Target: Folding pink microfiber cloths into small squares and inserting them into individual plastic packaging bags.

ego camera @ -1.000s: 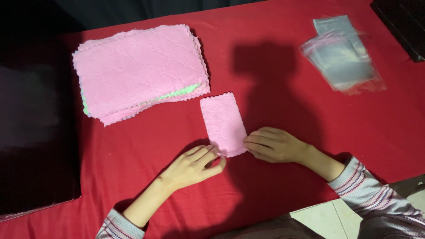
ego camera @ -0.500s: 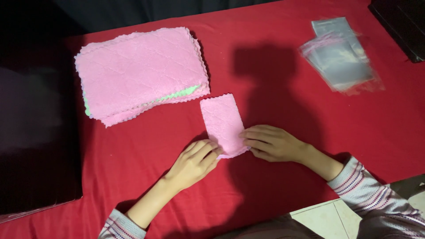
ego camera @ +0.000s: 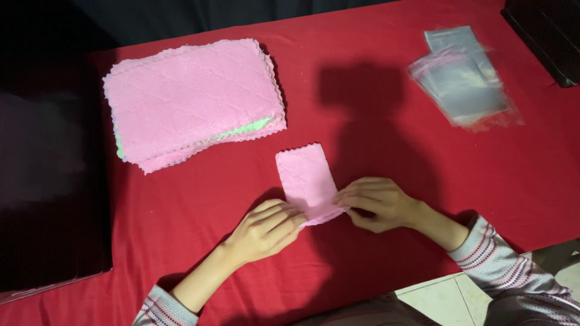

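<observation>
My left hand [ego camera: 266, 228] and right hand [ego camera: 376, 203] pinch the near end of the folded pink cloth [ego camera: 305, 181] at frame centre. A stack of pink cloths [ego camera: 190, 99] sits upper left, clear bags [ego camera: 462, 81] upper right.

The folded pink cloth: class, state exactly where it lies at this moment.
In the head view, the folded cloth lies mid-table on the red cover, just below-right of the pink stack, its near end between the left hand and right hand.

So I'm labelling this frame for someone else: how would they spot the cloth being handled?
On the red tablecloth, look below the big stack of pink cloths. Between the left hand and right hand lies a small folded pink cloth. It is single, narrow and apart from the stack, unlike the clear plastic bags far right.
</observation>
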